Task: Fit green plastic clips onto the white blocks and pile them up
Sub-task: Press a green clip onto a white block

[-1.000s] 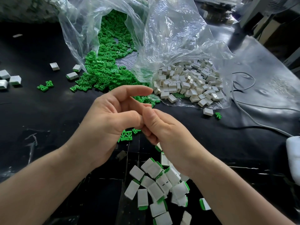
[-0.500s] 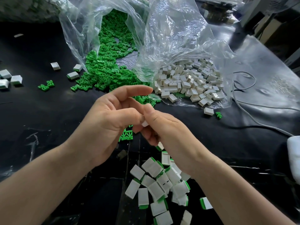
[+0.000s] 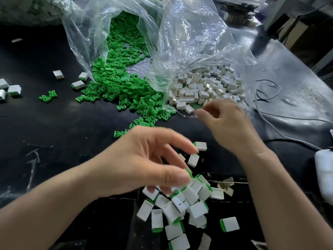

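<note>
- A black table (image 3: 54,132) fills the view and carries everything else.
- Two clear plastic bags lie open at the far side: the left bag (image 3: 86,33) spills a heap of green clips (image 3: 122,83) towards the person. The right bag (image 3: 194,42) holds a heap of bare white blocks (image 3: 203,85).
- Nearest the person lies a loose pile of fitted blocks (image 3: 182,208), each white with a green edge showing.
- The left hand (image 3: 144,165) hangs over the far edge of that pile. Its fingers are spread and loosely bent, and it grips nothing.
- One fitted block (image 3: 193,160) lies tilted just under the left hand's fingertips (image 3: 193,150). Blur hides whether they touch.
- The right hand (image 3: 228,127) is stretched to the mouth of the right bag. Its fingers are loosely curled, with the thumb apart from the forefinger, and nothing shows between them.
- Its forefinger tip (image 3: 199,112) is just beside the nearest bare block (image 3: 189,109) at the edge of the white heap.
- Another fitted block (image 3: 201,146) rests on the table between the two hands.
- A thin white cable (image 3: 270,120) runs across the table at the right.
- A few stray blocks (image 3: 10,89) and two stray clips (image 3: 47,96) sit far left, well apart from the hands.
</note>
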{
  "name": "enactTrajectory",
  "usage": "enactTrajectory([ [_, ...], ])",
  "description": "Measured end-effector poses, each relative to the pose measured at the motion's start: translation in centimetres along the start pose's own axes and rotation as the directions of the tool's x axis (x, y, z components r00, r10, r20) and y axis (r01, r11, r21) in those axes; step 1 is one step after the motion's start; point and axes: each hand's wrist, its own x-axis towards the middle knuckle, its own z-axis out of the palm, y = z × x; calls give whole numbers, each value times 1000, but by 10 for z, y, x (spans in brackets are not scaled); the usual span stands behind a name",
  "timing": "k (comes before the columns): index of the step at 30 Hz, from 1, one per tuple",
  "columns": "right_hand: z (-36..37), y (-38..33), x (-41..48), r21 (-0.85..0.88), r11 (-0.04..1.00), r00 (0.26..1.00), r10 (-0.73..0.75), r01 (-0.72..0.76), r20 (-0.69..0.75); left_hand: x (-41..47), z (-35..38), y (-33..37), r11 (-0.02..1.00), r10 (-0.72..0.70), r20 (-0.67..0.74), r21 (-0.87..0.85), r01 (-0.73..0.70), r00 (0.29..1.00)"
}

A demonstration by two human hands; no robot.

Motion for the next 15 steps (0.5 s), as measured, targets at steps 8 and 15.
enactTrajectory([
  [8,-13,37,15,-353,910,971,240,-219,17,8,-5,-1,999,-27,-373,-30,17,927],
  [15,-11,33,13,-293,944,987,158,-149,9,12,-7,-7,997,-73,-459,-53,55,886],
])
